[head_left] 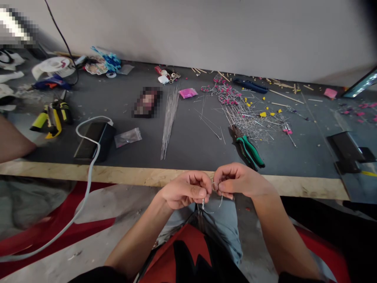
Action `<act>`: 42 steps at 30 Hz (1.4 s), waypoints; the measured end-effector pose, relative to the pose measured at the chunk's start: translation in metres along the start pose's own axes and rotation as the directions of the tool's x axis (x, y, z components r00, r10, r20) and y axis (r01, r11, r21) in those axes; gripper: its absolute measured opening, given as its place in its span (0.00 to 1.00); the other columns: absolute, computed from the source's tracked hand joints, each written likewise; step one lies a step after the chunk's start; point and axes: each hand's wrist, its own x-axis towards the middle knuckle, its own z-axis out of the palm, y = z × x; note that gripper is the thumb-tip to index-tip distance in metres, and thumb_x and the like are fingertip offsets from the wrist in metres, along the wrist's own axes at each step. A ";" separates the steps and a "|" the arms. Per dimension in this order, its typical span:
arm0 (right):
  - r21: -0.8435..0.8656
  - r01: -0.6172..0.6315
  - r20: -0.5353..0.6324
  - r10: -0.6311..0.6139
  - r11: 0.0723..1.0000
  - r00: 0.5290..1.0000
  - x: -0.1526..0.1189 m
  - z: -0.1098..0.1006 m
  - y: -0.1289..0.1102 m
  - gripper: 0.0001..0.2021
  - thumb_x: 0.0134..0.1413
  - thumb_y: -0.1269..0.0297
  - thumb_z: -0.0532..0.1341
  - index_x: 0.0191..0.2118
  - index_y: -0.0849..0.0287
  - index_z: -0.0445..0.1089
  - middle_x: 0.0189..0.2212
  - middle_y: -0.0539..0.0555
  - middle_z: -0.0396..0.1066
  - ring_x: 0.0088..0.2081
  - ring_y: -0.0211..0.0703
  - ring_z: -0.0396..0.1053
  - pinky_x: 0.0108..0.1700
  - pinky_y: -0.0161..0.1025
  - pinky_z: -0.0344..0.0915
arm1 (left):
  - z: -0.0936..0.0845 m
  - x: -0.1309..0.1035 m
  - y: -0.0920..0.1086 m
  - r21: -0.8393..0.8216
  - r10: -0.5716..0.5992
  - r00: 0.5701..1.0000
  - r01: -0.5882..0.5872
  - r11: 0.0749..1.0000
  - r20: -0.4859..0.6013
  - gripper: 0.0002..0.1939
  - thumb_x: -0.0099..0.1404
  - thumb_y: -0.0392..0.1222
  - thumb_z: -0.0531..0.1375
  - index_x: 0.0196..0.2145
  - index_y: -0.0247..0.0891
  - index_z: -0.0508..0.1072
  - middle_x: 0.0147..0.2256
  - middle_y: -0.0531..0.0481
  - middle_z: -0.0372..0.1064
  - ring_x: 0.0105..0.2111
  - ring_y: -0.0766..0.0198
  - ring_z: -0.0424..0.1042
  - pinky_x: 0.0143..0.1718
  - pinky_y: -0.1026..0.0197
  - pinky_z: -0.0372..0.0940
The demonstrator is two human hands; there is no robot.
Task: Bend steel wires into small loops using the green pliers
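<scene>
Just past the table's front edge, my left hand (190,190) pinches a thin wire (203,203) whose twisted part hangs below the fingertips. My right hand (235,181) is closed at the fingertips on the same thin wire or one joined to it, with a loose end curving down beneath. The fingertips of both hands nearly touch. Green-handled pliers (249,149) lie on the table beyond my right hand. A long bundle of straight wires (170,122) lies beyond my left hand.
The dark table (141,153) has a pale wooden edge. Wire pieces with pink and yellow bits (229,94) are heaped at the back right. A power bank (94,141) with a white cable (88,184), yellow-black tools (53,116) and a person's arm (13,139) are on the left.
</scene>
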 end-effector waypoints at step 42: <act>-0.086 0.042 -0.435 -0.075 0.995 0.898 0.006 0.002 0.008 0.06 0.51 0.62 0.59 0.30 0.59 0.67 0.22 0.46 0.62 0.22 0.31 0.55 0.24 0.33 0.50 | 0.005 0.004 0.005 0.538 0.436 0.837 -0.212 0.816 -0.332 0.16 0.52 0.38 0.66 0.40 0.35 0.74 0.30 0.50 0.73 0.28 0.70 0.69 0.31 0.67 0.63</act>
